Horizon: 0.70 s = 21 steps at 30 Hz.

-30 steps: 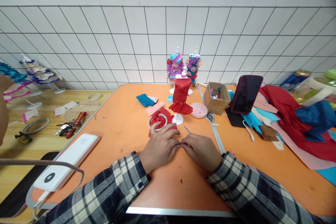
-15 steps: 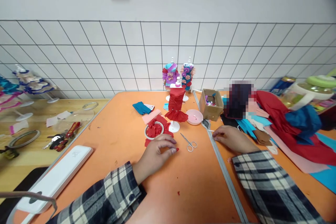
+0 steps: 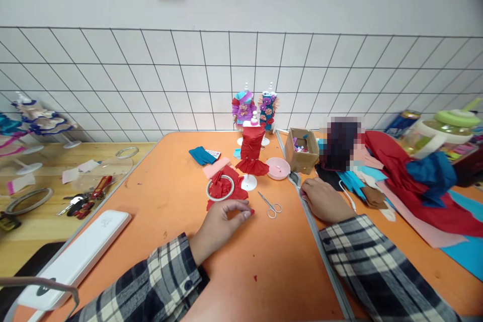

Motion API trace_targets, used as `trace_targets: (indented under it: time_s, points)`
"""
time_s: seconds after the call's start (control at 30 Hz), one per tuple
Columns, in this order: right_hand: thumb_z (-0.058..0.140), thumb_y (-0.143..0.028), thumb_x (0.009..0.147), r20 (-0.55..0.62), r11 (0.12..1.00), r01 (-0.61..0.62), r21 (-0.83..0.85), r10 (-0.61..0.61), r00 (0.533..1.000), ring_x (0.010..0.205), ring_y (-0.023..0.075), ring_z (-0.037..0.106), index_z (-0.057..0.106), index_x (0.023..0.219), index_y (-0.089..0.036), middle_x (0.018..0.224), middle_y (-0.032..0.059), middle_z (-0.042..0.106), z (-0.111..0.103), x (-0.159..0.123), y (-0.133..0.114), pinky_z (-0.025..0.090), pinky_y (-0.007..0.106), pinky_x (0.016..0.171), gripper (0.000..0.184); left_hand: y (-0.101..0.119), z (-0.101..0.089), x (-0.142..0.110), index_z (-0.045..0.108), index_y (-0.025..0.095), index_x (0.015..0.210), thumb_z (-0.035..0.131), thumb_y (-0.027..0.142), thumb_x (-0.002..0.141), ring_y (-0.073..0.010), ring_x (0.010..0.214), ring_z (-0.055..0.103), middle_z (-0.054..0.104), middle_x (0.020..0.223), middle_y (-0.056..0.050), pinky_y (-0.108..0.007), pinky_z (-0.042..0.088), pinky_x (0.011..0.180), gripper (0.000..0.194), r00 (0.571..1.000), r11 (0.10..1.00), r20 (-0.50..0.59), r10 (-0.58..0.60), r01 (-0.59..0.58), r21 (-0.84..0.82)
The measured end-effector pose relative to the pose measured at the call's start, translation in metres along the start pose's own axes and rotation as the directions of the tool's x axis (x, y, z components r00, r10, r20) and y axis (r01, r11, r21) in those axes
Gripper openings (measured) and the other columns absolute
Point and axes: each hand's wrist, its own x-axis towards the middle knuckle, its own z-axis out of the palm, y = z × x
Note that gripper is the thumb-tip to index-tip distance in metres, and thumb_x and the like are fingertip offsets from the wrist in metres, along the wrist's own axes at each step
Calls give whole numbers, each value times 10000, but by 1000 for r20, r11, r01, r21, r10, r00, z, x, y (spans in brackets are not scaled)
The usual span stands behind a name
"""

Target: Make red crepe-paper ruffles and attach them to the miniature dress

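Note:
My left hand (image 3: pixel 226 222) is over the orange table, thumb and fingers pinched on a small red paper scrap (image 3: pixel 252 212). Just behind it, a silver ring (image 3: pixel 231 192) lies on crumpled red crepe paper (image 3: pixel 219 186). A small dress form in a red crepe-paper dress (image 3: pixel 252 143) stands upright beyond, on a white round base. Small scissors (image 3: pixel 270 206) rest to the right of my left hand. My right hand (image 3: pixel 322 200) is low by the grey strip, fingers curled beside a grey object (image 3: pixel 295 178); whatever they hold is hidden.
Two decorated dress forms (image 3: pixel 243 108) stand by the wall. A pink dish (image 3: pixel 278 168) and a cardboard box (image 3: pixel 302 151) sit right of centre. Coloured paper (image 3: pixel 392 171) and a green-lidded jug (image 3: pixel 441 131) are at right. A white power bank (image 3: pixel 81 259) lies at left.
My right hand has moved left, closer to the grey object and strip, with its fingers curling in. My left hand keeps its pinch on the red scrap. The view has shifted slightly.

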Motion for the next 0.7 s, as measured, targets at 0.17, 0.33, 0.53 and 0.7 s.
trace_targets:
  time_s: [0.17,0.33,0.53,0.7]
  points:
    - [517,-280,849,-99,895,-95,435,152,983,819,201,592,674,830,-181,893,70,663,-6,2,-25,455,316,756,187,4,-1,2,676,164,766,627,390,789,-198,757,666,737,773,-61,-308,509,672,232,996,995,-16,-92,92,-28]
    - [522,-447,845,149,425,-156,892,49,988,609,136,558,725,908,-170,812,55,657,-7,-2,-79,435,247,527,348,2,0,4,681,146,749,621,385,782,-166,642,613,714,719,-52,-273,471,599,248,993,994,-64,-103,104,13]
    - [647,-473,765,337,-12,-340,940,-101,936,465,71,417,667,942,-142,625,-33,500,-1,-10,-120,321,169,347,376,1,4,5,684,152,749,594,320,804,-184,720,640,720,746,-53,-285,486,680,199,992,992,-108,-65,76,98]
    - [725,-415,708,360,-64,-360,931,-20,933,428,53,376,595,814,-163,568,-61,487,6,-8,-135,285,150,321,303,0,8,3,678,169,762,591,268,819,-176,751,648,726,785,-41,-281,489,722,144,992,977,-124,39,-12,213]
